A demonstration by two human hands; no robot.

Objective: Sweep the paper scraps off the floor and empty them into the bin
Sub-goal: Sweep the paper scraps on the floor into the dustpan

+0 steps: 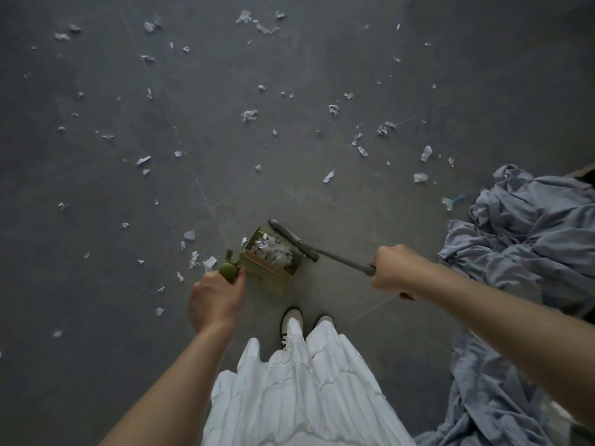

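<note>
A green dustpan (270, 268) stands on the grey floor just ahead of my feet, with a heap of white paper scraps (273, 251) in its mouth. My left hand (215, 300) grips its green handle (229, 270). My right hand (394, 268) grips the grey shaft of a broom (338, 257). Its flat grey head (291, 238) lies against the dustpan's open right side, touching the heap. Several loose paper scraps (249, 114) lie scattered over the floor ahead and to the left. No bin is in view.
A rumpled pile of blue-grey cloth (528, 239) covers the floor on the right, running down to the lower right corner. My white skirt (296, 391) and shoes (291, 318) are directly below the dustpan. A few scraps (196, 259) lie just left of the dustpan.
</note>
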